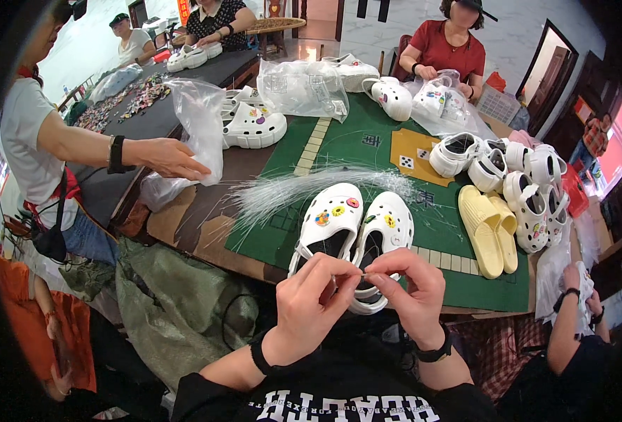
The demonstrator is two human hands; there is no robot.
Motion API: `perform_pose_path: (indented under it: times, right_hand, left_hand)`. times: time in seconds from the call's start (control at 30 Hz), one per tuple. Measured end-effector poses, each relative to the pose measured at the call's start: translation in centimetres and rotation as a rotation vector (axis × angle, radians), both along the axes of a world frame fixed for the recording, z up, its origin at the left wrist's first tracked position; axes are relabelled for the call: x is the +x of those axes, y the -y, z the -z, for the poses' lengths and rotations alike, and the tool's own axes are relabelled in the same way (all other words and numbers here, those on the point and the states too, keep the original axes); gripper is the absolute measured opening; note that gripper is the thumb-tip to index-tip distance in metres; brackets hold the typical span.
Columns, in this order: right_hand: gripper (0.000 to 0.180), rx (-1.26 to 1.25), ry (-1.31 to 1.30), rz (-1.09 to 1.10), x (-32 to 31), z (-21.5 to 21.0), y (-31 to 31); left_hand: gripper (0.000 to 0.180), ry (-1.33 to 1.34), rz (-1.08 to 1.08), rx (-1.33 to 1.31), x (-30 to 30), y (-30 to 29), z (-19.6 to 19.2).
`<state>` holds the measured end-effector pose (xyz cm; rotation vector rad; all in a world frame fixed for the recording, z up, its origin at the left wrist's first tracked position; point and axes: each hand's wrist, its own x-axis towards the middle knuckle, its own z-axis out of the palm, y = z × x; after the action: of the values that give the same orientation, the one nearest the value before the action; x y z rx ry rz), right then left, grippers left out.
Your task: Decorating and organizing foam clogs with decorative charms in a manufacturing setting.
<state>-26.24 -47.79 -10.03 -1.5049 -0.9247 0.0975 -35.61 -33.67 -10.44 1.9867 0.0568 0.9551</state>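
Observation:
A pair of white clogs with colourful charms stands right in front of me: the left clog [333, 211] and the right clog [388, 228]. Over their heel ends, my left hand [311, 295] and my right hand [413, 295] meet, fingertips pinched close together. Something thin and pale seems to run between the fingertips, too small to make out. Both hands hide part of the heel straps and openings. Just beyond the clogs a loose bundle of clear plastic strands [283, 197] spreads across the green mat [269, 246].
Yellow slides [481, 228] lie right of the clogs, with several white clogs [525, 204] past them. At left, a co-worker's hand [174, 158] touches a clear plastic bag [197, 119]. Across the table, a person in red [446, 53] handles bagged clogs [437, 102].

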Motion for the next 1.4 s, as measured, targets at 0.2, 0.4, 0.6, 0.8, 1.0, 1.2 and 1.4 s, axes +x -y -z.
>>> perform_pose_path:
  times: [0.2,0.4,0.6,0.8,1.0,1.2,1.4]
  right_hand:
    - [0.011,-0.027,0.036,-0.005,0.3,0.1,0.2]
    - [0.014,0.003,-0.003,0.039,-0.2,0.5,0.0]
    - [0.020,-0.001,0.306,0.119,-0.2,0.7,-0.5]
    - [0.026,-0.026,0.569,0.204,-0.3,1.3,-1.2]
    - [0.027,-0.025,0.389,0.127,-0.1,1.3,-1.2]
    - [0.028,-0.021,0.583,0.182,0.1,1.9,-1.6]
    - [0.028,0.044,0.644,0.287,-0.5,2.7,-1.8]
  left_hand:
    - [0.016,0.009,0.009,-0.010,0.1,0.1,0.1]
    - [0.012,-0.043,0.050,-0.147,0.1,0.1,0.8]
    - [0.006,-0.149,0.200,-0.520,-0.2,0.1,1.3]
    - [0.007,-0.179,0.182,-0.526,-0.2,-0.1,1.4]
    - [0.010,-0.193,0.212,-0.566,-0.2,-0.4,1.6]
    - [0.012,-0.284,0.271,-0.711,-0.2,-0.5,1.5]
    - [0.015,-0.260,0.496,-0.991,-0.3,-0.8,2.1]
